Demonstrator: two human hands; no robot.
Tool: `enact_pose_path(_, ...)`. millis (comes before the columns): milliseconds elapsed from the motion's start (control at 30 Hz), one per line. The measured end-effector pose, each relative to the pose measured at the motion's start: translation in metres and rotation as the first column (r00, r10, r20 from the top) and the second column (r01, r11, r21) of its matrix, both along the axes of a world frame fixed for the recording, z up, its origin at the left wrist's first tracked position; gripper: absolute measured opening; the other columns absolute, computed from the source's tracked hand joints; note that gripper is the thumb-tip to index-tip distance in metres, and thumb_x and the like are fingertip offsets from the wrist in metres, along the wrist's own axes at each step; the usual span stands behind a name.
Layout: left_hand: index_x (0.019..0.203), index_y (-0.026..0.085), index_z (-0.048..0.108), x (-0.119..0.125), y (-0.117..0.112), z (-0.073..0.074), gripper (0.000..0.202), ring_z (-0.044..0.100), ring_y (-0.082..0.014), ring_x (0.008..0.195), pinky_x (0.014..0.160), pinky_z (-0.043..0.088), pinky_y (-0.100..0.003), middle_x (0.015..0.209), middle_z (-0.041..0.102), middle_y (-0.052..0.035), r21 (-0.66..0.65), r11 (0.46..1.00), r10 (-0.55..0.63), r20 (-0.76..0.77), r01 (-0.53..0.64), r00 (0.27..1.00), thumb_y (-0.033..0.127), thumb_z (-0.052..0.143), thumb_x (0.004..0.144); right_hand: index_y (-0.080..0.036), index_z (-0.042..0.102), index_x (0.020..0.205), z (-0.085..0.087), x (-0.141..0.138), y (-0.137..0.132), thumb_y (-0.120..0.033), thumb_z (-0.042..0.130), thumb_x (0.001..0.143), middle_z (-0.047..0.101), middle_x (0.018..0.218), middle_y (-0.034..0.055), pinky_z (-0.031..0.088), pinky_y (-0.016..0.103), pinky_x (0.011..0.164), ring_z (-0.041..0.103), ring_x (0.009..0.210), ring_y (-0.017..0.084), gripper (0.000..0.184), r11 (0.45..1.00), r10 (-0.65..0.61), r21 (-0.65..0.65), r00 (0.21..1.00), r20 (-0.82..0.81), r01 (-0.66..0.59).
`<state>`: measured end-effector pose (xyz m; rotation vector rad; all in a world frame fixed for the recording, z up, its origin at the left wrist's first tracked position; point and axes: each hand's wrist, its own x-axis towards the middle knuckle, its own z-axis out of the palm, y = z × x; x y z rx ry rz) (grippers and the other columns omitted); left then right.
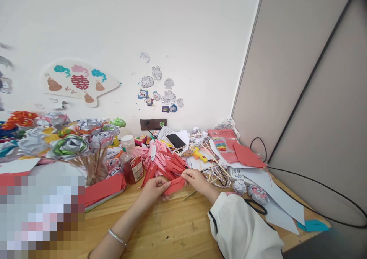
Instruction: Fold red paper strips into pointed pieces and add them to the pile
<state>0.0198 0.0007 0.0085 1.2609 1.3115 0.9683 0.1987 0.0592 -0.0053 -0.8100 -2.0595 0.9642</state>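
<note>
My left hand (154, 188) and my right hand (197, 180) both pinch a small folded red paper piece (175, 185) just above the wooden table (160, 228). The left hand grips its left end with curled fingers; the right hand grips its right end. A bracelet sits on my left wrist and a white sleeve covers my right forearm. Right behind the hands lies a heap of folded red and pink paper strips (162, 161).
A plastic bottle of red liquid (131, 166) stands left of the heap. Paper flowers on sticks (71, 144) and red paper sheets (104, 188) fill the left side. A phone (176, 140), yellow glue gun (199, 154), scissors (255, 206), black cables and loose papers lie to the right.
</note>
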Motion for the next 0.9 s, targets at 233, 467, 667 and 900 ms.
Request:
enact_pose_path(233, 0.055, 0.017, 0.045, 0.000, -0.001, 0.000, 0.037, 0.055, -0.0133, 0.036, 0.039, 0.040, -0.021, 0.036, 0.057, 0.0021, -0.009, 1.000, -0.009, -0.008, 0.008, 1.000, 0.051, 0.059, 0.052, -0.015, 0.052, 0.062, 0.003, 0.000, -0.003, -0.037, 0.040, 0.079, 0.050, 0.055, -0.0023, 0.035, 0.020, 0.055, 0.048, 0.054, 0.009, 0.030, 1.000, -0.015, 0.018, 1.000, 0.015, 0.015)
enact_pose_path(467, 0.052, 0.018, 0.040, 0.001, -0.004, 0.004, 0.034, 0.053, -0.0121, 0.033, 0.034, 0.037, -0.019, 0.036, 0.053, 0.0054, 0.119, 0.993, -0.007, -0.058, 0.014, 0.998, 0.049, 0.055, 0.058, -0.016, 0.052, 0.067, 0.002, -0.002, -0.004, -0.039, 0.041, 0.078, 0.051, 0.055, -0.0022, 0.037, 0.021, 0.056, 0.048, 0.054, 0.010, 0.028, 0.998, 0.010, -0.060, 0.999, -0.047, -0.013)
enact_pose_path(667, 0.054, 0.018, 0.041, 0.001, -0.004, 0.004, 0.033, 0.052, -0.0128, 0.037, 0.038, 0.038, -0.022, 0.039, 0.051, 0.0051, 0.065, 0.996, -0.054, -0.157, 0.065, 0.986, 0.049, 0.051, 0.061, -0.015, 0.049, 0.063, 0.002, -0.002, -0.007, -0.037, 0.038, 0.080, 0.047, 0.057, -0.0021, 0.035, 0.019, 0.054, 0.045, 0.055, 0.009, 0.030, 0.999, 0.036, -0.032, 0.998, -0.047, -0.037)
enact_pose_path(900, 0.048, 0.013, 0.051, 0.005, -0.003, -0.003, 0.030, 0.041, -0.0083, 0.047, 0.046, 0.029, -0.020, 0.045, 0.044, 0.0055, 0.274, 0.927, -0.130, -0.404, 0.255, 0.906, 0.037, 0.049, 0.066, -0.015, 0.054, 0.071, -0.004, -0.014, -0.013, -0.032, 0.040, 0.079, 0.051, 0.066, -0.0005, 0.036, 0.021, 0.059, 0.047, 0.063, 0.010, 0.023, 0.992, 0.115, 0.045, 0.989, 0.094, -0.120)
